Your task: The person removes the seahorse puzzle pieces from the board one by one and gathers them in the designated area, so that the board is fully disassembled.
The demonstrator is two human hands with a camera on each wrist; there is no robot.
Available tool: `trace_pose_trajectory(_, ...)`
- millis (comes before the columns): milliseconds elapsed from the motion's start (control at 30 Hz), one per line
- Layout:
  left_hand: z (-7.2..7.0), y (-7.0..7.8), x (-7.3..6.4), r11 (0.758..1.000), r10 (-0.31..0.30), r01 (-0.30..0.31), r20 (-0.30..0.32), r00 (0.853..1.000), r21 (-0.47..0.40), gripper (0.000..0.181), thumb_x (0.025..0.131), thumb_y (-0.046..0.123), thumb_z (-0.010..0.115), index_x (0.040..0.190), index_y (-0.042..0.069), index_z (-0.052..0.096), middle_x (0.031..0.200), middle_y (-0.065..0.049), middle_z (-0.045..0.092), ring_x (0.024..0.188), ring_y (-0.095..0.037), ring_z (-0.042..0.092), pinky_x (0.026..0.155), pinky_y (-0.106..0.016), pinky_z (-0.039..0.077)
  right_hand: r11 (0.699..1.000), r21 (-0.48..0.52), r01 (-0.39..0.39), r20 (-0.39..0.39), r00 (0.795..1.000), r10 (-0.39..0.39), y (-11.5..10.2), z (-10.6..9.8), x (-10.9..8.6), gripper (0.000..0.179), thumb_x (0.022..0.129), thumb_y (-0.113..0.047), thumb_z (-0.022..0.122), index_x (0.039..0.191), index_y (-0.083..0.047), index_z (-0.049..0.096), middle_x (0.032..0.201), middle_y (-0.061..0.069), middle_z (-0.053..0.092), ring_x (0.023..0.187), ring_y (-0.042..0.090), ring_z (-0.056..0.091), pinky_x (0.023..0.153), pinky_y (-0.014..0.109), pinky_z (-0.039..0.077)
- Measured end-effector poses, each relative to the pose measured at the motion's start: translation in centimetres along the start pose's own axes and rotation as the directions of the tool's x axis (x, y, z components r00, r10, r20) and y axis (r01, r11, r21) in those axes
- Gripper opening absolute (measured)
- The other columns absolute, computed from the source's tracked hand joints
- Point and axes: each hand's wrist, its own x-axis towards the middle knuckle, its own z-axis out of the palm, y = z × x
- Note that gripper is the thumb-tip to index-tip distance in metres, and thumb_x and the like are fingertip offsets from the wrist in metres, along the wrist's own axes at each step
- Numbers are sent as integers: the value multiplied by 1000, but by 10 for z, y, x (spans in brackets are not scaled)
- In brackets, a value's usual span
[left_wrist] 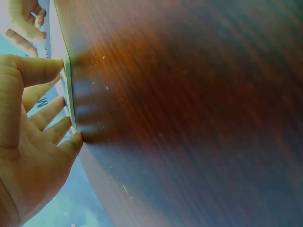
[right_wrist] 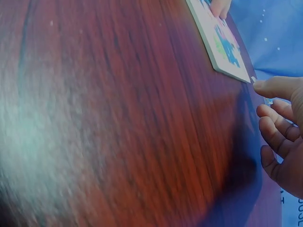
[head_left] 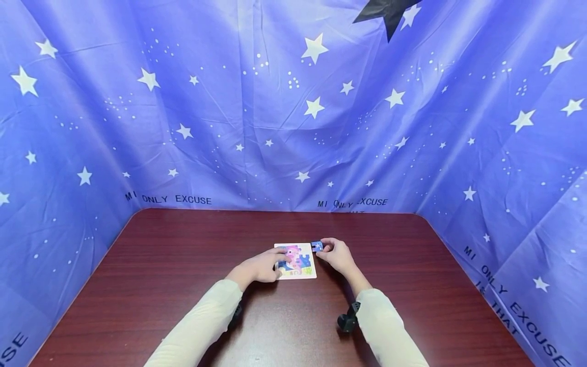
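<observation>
A square jigsaw puzzle board with a white border lies on the table, showing a pink figure on a blue ground. My left hand rests on its left side, fingers spread over the picture and thumb by the near edge. Just past the board's far right corner, my right hand pinches a blue puzzle piece between thumb and fingers. In the right wrist view the thumb hides most of that piece. The left wrist view shows the board edge-on under the left fingertips.
The dark red wooden table reaches back to a blue star-patterned curtain, which hangs around its far side and both flanks. A black wrist camera mount sits at the right sleeve.
</observation>
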Motion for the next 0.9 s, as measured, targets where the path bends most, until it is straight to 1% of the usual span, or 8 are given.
trace_pose_trajectory(233,-1,0,0,1000,15,-15,-2,1000,-3,48,80,7,54,128,10,56,146,-12,39,135,-29,37,110,-42,33,1000,-10,-9,-18,1000,9,8,-11,1,42,74,-8,73,113,3,62,73,5,58,62,11,49,58,21,41)
trace_pose_trajectory(567,0,0,0,1000,3,-3,0,1000,4,47,81,10,54,129,12,56,146,-10,38,135,-27,37,110,-40,33,1000,-20,-15,-26,1000,14,17,-28,2,43,76,-7,71,115,4,60,74,6,59,62,10,50,58,22,42)
trace_pose_trajectory(733,0,-1,0,1000,10,-10,-3,1000,9,48,80,9,54,129,11,56,146,-10,39,135,-28,37,110,-41,33,999,-29,-15,-36,999,14,23,-37,2,43,76,-7,70,116,4,60,73,6,59,60,10,50,59,23,43)
trace_pose_trajectory(900,0,0,0,1000,17,-16,-8,1000,17,47,80,8,54,127,11,57,145,-11,39,134,-28,38,109,-41,34,999,-31,-33,-34,999,32,28,-46,0,43,78,-7,69,118,4,59,74,7,60,60,10,50,59,22,42)
